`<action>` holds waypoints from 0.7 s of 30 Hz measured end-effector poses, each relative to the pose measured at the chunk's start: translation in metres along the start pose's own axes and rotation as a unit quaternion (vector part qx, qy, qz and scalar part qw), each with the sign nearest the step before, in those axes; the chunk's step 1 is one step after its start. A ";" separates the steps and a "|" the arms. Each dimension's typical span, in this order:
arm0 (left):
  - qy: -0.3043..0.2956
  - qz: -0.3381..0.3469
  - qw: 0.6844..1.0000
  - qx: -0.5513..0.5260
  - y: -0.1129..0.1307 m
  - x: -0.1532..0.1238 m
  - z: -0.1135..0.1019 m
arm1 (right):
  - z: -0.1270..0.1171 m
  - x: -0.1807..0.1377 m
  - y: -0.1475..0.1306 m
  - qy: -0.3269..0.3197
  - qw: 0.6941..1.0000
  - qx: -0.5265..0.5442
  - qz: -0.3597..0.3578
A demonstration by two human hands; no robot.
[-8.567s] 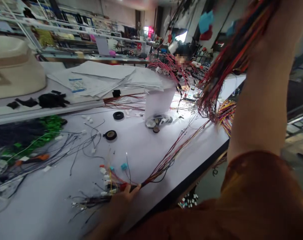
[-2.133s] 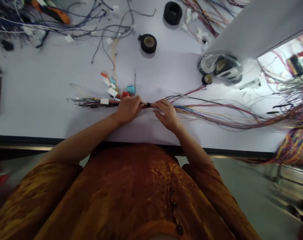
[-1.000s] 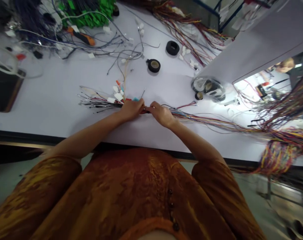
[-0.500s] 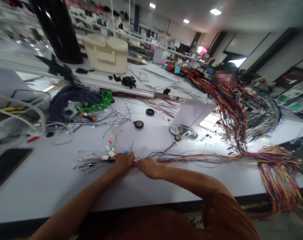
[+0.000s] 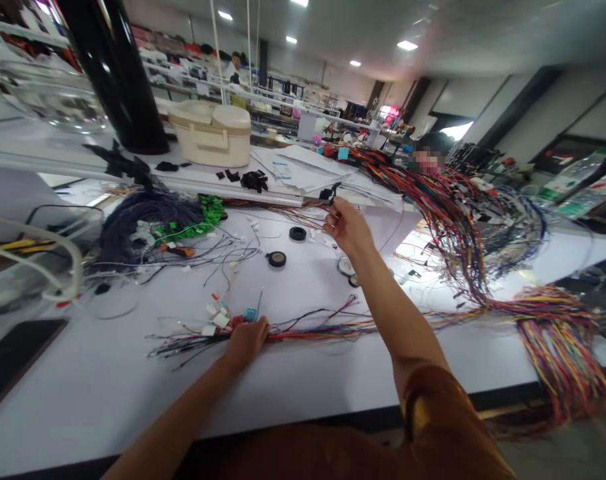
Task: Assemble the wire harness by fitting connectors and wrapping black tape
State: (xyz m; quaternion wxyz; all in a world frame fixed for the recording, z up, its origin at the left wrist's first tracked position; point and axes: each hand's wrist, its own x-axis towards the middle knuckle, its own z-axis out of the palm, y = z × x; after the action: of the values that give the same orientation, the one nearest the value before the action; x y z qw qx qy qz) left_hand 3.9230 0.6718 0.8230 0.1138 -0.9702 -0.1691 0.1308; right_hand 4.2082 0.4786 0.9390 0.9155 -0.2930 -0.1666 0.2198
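Observation:
My left hand (image 5: 247, 341) is closed around a bundle of thin wires (image 5: 303, 333) lying across the white table. Loose wire ends and white, red and blue connectors (image 5: 223, 317) stick out to the left of it. My right hand (image 5: 347, 225) is raised at the shelf's front edge. Its thumb and forefinger pinch a small black piece of tape (image 5: 329, 194) at that edge; the fingertips partly cover it. Two black tape rolls (image 5: 277, 259) lie on the table between the hands and the shelf.
A shelf (image 5: 283, 197) runs along the back, carrying a cream container (image 5: 210, 137), papers and black scraps. Dark cables with green connectors (image 5: 210, 217) lie at left, near a phone-like black slab (image 5: 17, 360). Thick wire bundles (image 5: 457, 227) hang at right. Another person stands beyond them.
My right hand has left the wire bundle and moved up and away to the shelf edge, onto the black piece. My left hand still holds the bundle. The view has shifted slightly.

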 end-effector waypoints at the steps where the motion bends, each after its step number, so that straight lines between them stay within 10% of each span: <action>1: 0.012 0.007 1.000 -0.005 -0.001 -0.001 0.002 | 0.001 0.010 0.001 0.031 0.999 0.031 0.016; 13: 0.002 0.016 1.000 0.015 -0.001 -0.002 -0.003 | 0.009 0.034 0.033 0.146 0.986 -0.083 -0.015; 21: 0.010 0.011 0.999 0.034 -0.002 -0.002 -0.003 | -0.028 0.042 0.054 -0.001 0.988 0.112 0.104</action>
State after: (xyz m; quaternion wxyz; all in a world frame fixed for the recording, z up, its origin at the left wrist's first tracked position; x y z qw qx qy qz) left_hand 3.9216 0.6725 0.8265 0.1468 -0.9689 -0.1527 0.1277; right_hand 4.2391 0.5262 0.8914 0.9145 -0.2042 -0.1102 0.3314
